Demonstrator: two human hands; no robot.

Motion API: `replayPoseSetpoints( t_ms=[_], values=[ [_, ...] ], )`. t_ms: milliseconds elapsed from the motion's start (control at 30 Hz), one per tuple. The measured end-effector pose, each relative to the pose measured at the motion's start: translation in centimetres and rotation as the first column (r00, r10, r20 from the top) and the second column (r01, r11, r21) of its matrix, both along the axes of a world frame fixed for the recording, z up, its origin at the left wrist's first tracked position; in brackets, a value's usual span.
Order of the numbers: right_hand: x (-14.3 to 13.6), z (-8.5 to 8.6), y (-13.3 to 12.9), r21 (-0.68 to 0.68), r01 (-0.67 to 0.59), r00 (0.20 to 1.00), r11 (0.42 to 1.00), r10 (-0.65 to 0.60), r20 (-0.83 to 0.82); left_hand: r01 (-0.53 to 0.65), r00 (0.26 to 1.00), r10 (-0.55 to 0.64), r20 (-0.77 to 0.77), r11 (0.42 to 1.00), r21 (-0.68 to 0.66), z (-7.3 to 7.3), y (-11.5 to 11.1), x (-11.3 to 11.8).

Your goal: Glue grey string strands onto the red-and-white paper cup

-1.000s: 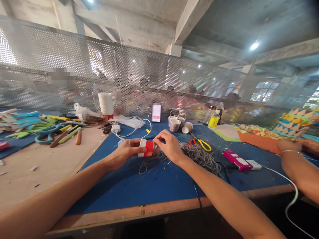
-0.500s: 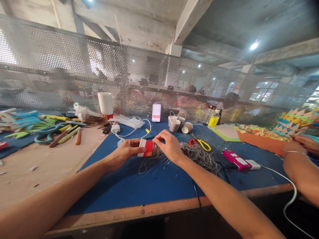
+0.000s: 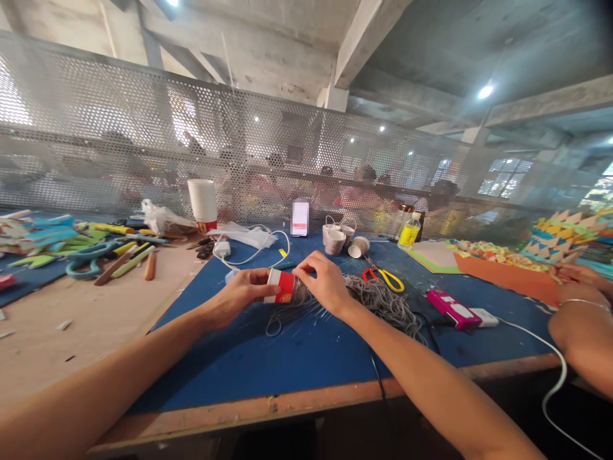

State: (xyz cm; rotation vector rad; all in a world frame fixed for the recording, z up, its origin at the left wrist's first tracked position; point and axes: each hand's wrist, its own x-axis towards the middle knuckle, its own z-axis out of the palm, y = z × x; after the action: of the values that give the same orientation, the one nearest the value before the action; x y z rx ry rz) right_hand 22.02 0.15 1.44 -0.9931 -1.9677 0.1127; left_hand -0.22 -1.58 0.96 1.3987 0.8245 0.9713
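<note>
Left hand (image 3: 244, 294): grip clamped on cup (image 3: 282, 286), held sideways just over the blue part of the worktop (image 3: 230, 377), in front of the wearer. Cup is red and white, with gray cord wound round the end nearer the right hand.

Right hand (image 3: 325, 281): at that wound end, thumb and fingertips together. Can't tell if cord is pinched between them.

Cord (image 3: 383, 303): loose gray pile just right of the right hand, strands running under the hands.

Scissors (image 3: 390, 280), red and yellow handles, lie just behind the pile. Small cups (image 3: 335, 239) sit beyond the hands, one tipped on its side. Phone (image 3: 299, 218) stands upright near the mesh screen (image 3: 268, 147). Cup stack (image 3: 202, 201) back left, yellow-labelled bottle (image 3: 410, 231) back right. Pink box (image 3: 453, 309) right of the pile, white cable (image 3: 558, 377) running off its white end piece. Another person's arm (image 3: 584, 332) at far right.
</note>
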Motion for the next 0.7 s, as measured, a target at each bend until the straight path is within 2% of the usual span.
replayPoseSetpoints(
  t_ms=[700],
  values=[
    [0.04,0.00,0.04,-0.001,-0.003,1.000,1.000,0.003,0.010,0.000,1.000,0.000,-0.016,1.000,0.010,0.10,-0.15,0.06]
  ],
)
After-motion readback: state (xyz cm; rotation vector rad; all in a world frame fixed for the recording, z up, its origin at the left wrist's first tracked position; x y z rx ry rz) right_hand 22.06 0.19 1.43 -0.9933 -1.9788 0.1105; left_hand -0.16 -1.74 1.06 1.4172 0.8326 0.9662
